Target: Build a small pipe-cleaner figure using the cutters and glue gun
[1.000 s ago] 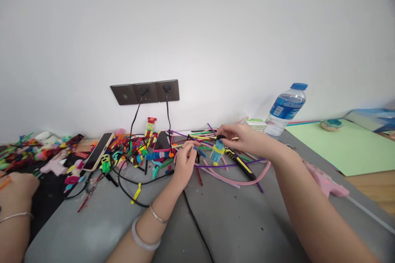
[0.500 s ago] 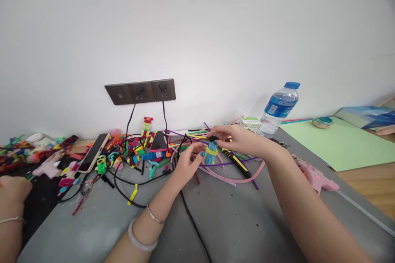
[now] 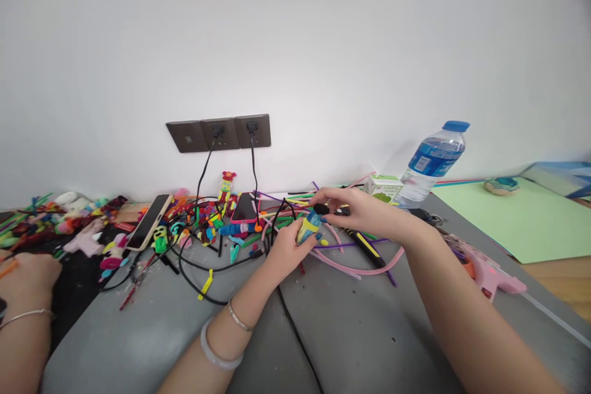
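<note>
A small blue figure (image 3: 307, 229) with a yellow band and a black top leans to the right, just above the grey table (image 3: 351, 332). Its body is wrapped by the fingers of my left hand (image 3: 287, 252). From above, my right hand (image 3: 353, 209) pinches the black top (image 3: 320, 210) between thumb and fingers. Behind and beneath lie loose pink and purple pipe cleaners (image 3: 351, 269). A black and yellow utility knife (image 3: 370, 252) rests below my right wrist. Part of the figure is hidden by my fingers.
Bottle (image 3: 431, 163) and small carton (image 3: 381, 188) stand by the wall. A pink glue gun (image 3: 492, 274) and green paper (image 3: 489, 221) lie right. Black cables (image 3: 289, 314) cross the table. Fuzzy figures and a phone (image 3: 150, 221) lie left, near another person's hand (image 3: 34, 277).
My left hand has closed further around the figure, which now tilts more to the right. My right hand stays at its black top. The view has turned slightly left.
</note>
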A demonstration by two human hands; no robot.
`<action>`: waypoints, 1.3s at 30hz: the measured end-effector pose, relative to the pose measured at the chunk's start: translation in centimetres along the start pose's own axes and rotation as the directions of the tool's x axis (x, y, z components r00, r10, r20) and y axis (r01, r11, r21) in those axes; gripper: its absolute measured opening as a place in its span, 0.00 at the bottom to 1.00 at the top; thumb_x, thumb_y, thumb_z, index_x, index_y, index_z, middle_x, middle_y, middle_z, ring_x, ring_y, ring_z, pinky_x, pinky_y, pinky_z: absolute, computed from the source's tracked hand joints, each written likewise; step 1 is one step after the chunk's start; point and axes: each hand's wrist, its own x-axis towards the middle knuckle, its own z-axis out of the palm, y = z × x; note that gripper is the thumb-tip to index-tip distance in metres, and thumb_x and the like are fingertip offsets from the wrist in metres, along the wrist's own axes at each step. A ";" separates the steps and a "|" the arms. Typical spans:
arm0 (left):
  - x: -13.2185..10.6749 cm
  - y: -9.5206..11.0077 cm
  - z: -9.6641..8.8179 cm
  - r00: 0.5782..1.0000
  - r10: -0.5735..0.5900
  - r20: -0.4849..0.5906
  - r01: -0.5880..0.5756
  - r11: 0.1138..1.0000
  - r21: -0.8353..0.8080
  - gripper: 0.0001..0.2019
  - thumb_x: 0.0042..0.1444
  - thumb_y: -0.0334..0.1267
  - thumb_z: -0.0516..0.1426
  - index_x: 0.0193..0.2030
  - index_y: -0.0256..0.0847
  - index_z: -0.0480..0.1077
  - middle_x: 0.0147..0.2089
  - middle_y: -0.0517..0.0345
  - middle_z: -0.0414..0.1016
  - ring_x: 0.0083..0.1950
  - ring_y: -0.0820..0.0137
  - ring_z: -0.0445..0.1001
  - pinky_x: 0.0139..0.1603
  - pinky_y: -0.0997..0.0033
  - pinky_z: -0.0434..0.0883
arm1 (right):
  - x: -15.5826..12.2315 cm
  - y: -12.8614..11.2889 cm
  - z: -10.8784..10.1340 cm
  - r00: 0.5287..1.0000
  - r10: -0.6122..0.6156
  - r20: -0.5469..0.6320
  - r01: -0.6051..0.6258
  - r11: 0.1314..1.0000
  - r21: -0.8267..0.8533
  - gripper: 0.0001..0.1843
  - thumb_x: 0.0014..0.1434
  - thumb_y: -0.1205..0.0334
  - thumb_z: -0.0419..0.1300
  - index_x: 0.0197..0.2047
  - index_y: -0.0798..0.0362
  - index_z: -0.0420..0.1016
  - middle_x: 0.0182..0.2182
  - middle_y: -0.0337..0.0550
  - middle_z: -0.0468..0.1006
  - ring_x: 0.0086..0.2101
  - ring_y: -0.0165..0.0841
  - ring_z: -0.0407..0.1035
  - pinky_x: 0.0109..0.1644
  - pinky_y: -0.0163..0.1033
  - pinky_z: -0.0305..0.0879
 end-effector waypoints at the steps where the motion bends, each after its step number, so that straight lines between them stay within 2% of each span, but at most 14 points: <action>1: 0.0 0.1 0.0 1.000 0.003 0.002 -0.003 1.000 -0.001 0.10 0.59 0.41 0.55 0.44 0.38 0.70 0.33 0.60 0.71 0.33 0.70 0.66 0.35 0.73 0.63 | 0.0 0.0 0.0 1.000 0.001 -0.001 -0.001 1.000 -0.004 0.16 0.60 0.58 0.56 0.51 0.49 0.71 0.36 0.42 0.78 0.36 0.37 0.71 0.40 0.39 0.64; 5: -0.1 0.2 -0.1 1.000 -0.001 0.001 0.001 1.000 -0.029 0.13 0.59 0.44 0.55 0.44 0.37 0.70 0.34 0.58 0.73 0.34 0.69 0.67 0.36 0.73 0.63 | 0.1 0.2 0.1 1.000 0.008 -0.024 -0.008 1.000 0.000 0.15 0.61 0.57 0.57 0.51 0.49 0.69 0.34 0.40 0.75 0.35 0.36 0.69 0.40 0.39 0.62; 9: -0.2 0.1 -0.2 1.000 -0.004 0.006 0.004 0.999 -0.034 0.14 0.60 0.47 0.54 0.42 0.36 0.71 0.34 0.58 0.73 0.34 0.69 0.68 0.35 0.73 0.63 | 0.3 0.7 0.2 0.999 0.016 -0.035 -0.014 0.999 0.046 0.12 0.60 0.53 0.59 0.42 0.51 0.67 0.30 0.38 0.72 0.32 0.34 0.66 0.37 0.38 0.61; 12: -0.4 0.1 -0.4 0.999 0.034 0.022 -0.034 0.999 0.005 0.16 0.61 0.49 0.53 0.40 0.36 0.71 0.31 0.58 0.71 0.31 0.70 0.66 0.33 0.74 0.60 | 0.4 1.2 0.4 1.000 0.013 -0.018 -0.011 0.994 0.111 0.13 0.58 0.51 0.61 0.38 0.51 0.67 0.29 0.37 0.71 0.31 0.33 0.65 0.36 0.37 0.59; 16: -0.6 0.2 -0.4 0.994 0.107 0.010 -0.107 0.993 0.054 0.16 0.62 0.49 0.52 0.38 0.36 0.71 0.29 0.58 0.70 0.30 0.70 0.66 0.31 0.74 0.59 | 0.5 1.6 0.6 1.000 -0.001 0.004 0.001 0.980 0.199 0.15 0.57 0.49 0.62 0.38 0.51 0.68 0.27 0.36 0.70 0.29 0.32 0.63 0.33 0.36 0.58; 23: -0.7 -0.7 -0.1 0.989 0.145 -0.036 -0.140 0.983 0.119 0.15 0.61 0.47 0.51 0.38 0.36 0.70 0.29 0.57 0.72 0.29 0.69 0.69 0.31 0.73 0.60 | 0.7 0.9 0.8 1.000 0.017 -0.016 -0.014 0.982 0.190 0.14 0.55 0.50 0.63 0.36 0.52 0.69 0.24 0.35 0.70 0.27 0.31 0.63 0.31 0.35 0.57; 32: -0.8 -1.3 0.2 0.981 0.183 -0.067 -0.166 0.963 0.211 0.14 0.62 0.45 0.51 0.40 0.36 0.71 0.31 0.53 0.75 0.31 0.66 0.73 0.32 0.72 0.64 | 0.8 0.3 0.8 1.000 0.012 -0.026 -0.007 0.985 0.172 0.14 0.54 0.51 0.63 0.35 0.53 0.70 0.24 0.35 0.70 0.28 0.31 0.65 0.33 0.36 0.58; 39: -0.9 -1.4 0.2 0.979 0.193 -0.065 -0.170 0.950 0.261 0.14 0.62 0.45 0.51 0.41 0.37 0.70 0.31 0.52 0.76 0.32 0.64 0.75 0.32 0.71 0.66 | 1.0 0.0 0.7 1.000 -0.020 -0.016 0.023 0.979 0.201 0.12 0.53 0.54 0.64 0.33 0.53 0.69 0.30 0.39 0.73 0.31 0.32 0.65 0.34 0.35 0.60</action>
